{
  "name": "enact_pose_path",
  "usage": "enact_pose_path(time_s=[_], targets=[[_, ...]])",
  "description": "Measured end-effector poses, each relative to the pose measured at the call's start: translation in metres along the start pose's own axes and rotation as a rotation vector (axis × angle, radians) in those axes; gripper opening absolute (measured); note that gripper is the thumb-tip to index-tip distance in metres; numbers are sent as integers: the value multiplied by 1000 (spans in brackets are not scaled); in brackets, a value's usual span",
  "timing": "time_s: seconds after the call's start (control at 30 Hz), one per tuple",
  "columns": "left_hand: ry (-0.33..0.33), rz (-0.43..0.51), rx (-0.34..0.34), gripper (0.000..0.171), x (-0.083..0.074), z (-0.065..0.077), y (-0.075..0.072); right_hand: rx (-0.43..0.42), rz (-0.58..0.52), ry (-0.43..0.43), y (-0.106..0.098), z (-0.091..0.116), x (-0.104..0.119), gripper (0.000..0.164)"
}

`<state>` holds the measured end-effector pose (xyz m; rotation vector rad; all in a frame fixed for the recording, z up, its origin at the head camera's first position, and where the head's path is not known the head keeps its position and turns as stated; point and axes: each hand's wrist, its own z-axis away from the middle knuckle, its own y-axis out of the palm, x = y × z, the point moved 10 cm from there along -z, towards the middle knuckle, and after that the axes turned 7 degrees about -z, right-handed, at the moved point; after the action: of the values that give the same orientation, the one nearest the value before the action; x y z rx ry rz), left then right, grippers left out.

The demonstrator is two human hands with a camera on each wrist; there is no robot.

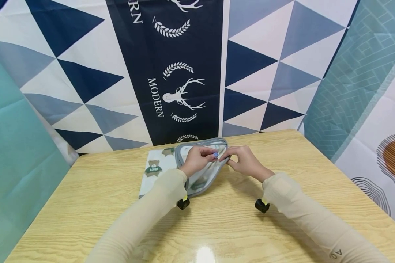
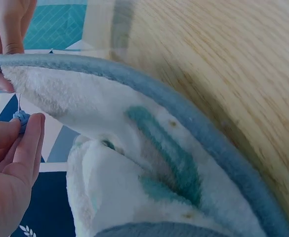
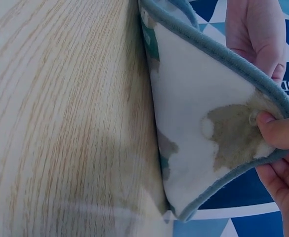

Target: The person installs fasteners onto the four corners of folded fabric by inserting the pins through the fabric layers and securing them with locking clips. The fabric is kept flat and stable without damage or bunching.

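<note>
A white fleece blanket (image 1: 200,179) with a grey-blue bound edge and teddy bear prints lies folded on the table, one corner raised. My right hand (image 1: 245,160) pinches that corner near the binding, thumb on the plush face in the right wrist view. Left of it, my left hand (image 1: 197,159) pinches a pin with a blue head (image 2: 20,117) between thumb and fingertips. Its thin metal shaft (image 2: 19,101) points up toward the lifted edge in the left wrist view. Part of the blanket is hidden behind my left hand and sleeve.
The wooden table (image 1: 95,197) reaches back to a patterned cloth wall (image 1: 187,54) close behind the blanket. Green hangings (image 1: 16,146) stand at the left, with patterned sheets at the right. A black wrist camera (image 1: 183,203) hangs under the left wrist, another (image 1: 262,206) under the right.
</note>
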<state>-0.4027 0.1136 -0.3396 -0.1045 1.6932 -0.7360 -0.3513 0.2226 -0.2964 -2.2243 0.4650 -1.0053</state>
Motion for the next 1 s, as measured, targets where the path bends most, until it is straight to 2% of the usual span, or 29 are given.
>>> enact_pose_path(time_s=[0.17,0.3,0.47,0.6,0.7,0.8,0.87,1.0], targets=[[82,-142,-21,22,-11,2,-1,-5,-2,17,-1,0,-1,17],[93,-157,-16,22,-15,3,1,-14,3,26,-2,0,-1,17],[73,-149,19,23,-14,6,5,-13,-6,32,-1,2,-4,17],[99,-184,31,25,-15,12,-3,-6,0,35,0,2,-3,18],[143,-242,26,28,-17,18,-18,-5,15,38,0,2,-2,19],[155,-325,7,32,-10,28,-43,-3,29,35,-2,2,-1,19],[138,-405,10,35,3,36,-63,-2,38,31,-3,3,-1,18],[125,-594,71,32,39,62,-95,8,48,13,-5,7,-2,18]])
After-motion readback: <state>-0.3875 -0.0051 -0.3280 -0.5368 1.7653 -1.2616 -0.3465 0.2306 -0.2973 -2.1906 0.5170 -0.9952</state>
